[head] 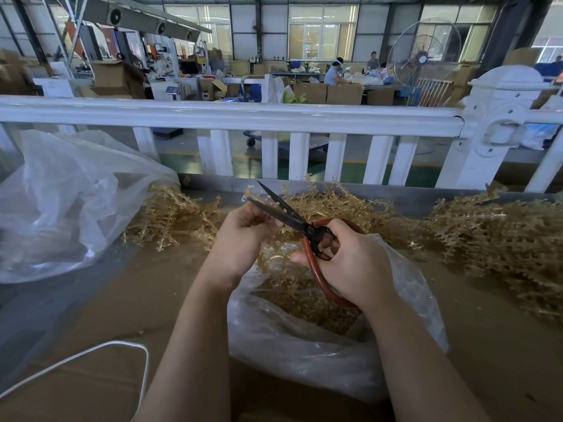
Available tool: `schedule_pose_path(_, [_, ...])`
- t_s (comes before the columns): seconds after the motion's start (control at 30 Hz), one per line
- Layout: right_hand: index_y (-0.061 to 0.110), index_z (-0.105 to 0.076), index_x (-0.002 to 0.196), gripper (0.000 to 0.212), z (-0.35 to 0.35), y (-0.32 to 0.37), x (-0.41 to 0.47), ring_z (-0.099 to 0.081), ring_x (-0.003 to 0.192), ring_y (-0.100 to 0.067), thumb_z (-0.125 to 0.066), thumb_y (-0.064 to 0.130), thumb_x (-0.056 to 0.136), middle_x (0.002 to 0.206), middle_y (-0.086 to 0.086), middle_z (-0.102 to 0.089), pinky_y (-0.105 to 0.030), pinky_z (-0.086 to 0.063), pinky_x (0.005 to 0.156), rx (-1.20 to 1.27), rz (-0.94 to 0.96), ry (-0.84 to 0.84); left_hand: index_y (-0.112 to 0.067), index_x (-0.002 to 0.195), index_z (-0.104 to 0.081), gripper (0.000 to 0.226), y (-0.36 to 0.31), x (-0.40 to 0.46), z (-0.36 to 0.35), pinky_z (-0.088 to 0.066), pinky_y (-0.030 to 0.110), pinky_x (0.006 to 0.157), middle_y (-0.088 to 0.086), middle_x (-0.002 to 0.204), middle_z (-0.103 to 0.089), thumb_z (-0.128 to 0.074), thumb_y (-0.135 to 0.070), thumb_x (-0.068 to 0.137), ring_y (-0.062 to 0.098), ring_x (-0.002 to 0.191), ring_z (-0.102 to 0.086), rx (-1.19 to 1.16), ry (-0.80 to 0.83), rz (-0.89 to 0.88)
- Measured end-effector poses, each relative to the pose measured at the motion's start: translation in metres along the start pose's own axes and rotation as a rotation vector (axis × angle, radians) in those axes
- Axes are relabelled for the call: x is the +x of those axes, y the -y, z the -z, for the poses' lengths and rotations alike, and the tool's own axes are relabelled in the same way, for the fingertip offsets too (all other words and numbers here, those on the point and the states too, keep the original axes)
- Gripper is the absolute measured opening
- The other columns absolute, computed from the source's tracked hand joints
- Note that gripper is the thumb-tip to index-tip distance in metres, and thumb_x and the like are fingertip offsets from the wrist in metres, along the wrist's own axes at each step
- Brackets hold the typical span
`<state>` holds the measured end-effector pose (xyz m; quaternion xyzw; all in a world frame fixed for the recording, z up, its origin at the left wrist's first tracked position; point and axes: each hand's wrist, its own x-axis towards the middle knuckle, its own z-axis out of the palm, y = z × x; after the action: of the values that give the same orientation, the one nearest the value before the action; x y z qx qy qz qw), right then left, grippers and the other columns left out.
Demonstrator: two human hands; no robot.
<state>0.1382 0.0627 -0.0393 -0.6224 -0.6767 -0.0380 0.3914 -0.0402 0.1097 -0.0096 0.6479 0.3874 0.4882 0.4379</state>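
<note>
Brown table (91,315) is seen nearest, spanning the whole foreground, and a white fence (243,117) is set along its far edge. A big bag (61,208) of clear film is slumped at the far left, and sprue piles (493,239) are heaped below the fence. A smaller bag (304,354) of cut bits is spread open directly under the hands. Scissors (283,213) are gripped by their red loops in the right hand (356,263), blades narrowly parted and pointed up-left. A sprue strip (248,192) is pinched in the curled left hand (243,236); its long axis is directed away from that hand toward the fence, with the tip laid between the blades. A white cord (91,351) is looped at the near left. No legible writing can be made out
</note>
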Motion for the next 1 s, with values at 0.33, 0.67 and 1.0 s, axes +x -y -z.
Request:
schedule_pose_path(0.33, [0.032,-0.067,0.099,0.071,-0.0022,-0.0015,-0.0010,-0.062,0.070,0.001,-0.050,0.090,0.063,0.076,0.023,-0.064,-0.010,-0.045,0.059,0.061,-0.035,0.015,-0.016,0.084,-0.068,0.017,0.0001,-0.0015,-0.0032,-0.046,0.010,0.069,-0.010,0.079,-0.068,-0.056,-0.004,0.087,0.000,0.077,-0.063,-0.103,0.028,-0.023])
schedule_pose_path(0.67, [0.036,-0.063,0.094,0.061,-0.0014,-0.0015,-0.0014,-0.059,0.070,0.004,-0.056,0.087,0.063,0.076,0.023,-0.064,-0.007,-0.039,0.058,0.103,-0.055,0.020,-0.001,0.102,-0.066,0.015,0.0039,0.0008,-0.0040,-0.046,0.011,0.073,0.000,0.092,-0.066,-0.055,-0.010,0.098,0.003,0.082,-0.060,-0.136,-0.023,-0.086])
schedule_pose_path(1.0, [0.035,-0.065,0.098,0.067,-0.0010,-0.0013,-0.0011,-0.057,0.070,0.008,-0.054,0.089,0.060,0.075,0.027,-0.059,-0.007,-0.038,0.059,0.131,-0.078,0.055,-0.010,0.091,-0.067,0.017,0.0026,0.0011,-0.0062,-0.044,0.008,0.072,-0.012,0.081,-0.067,-0.052,-0.004,0.096,-0.001,0.078,-0.061,-0.150,-0.038,-0.091])
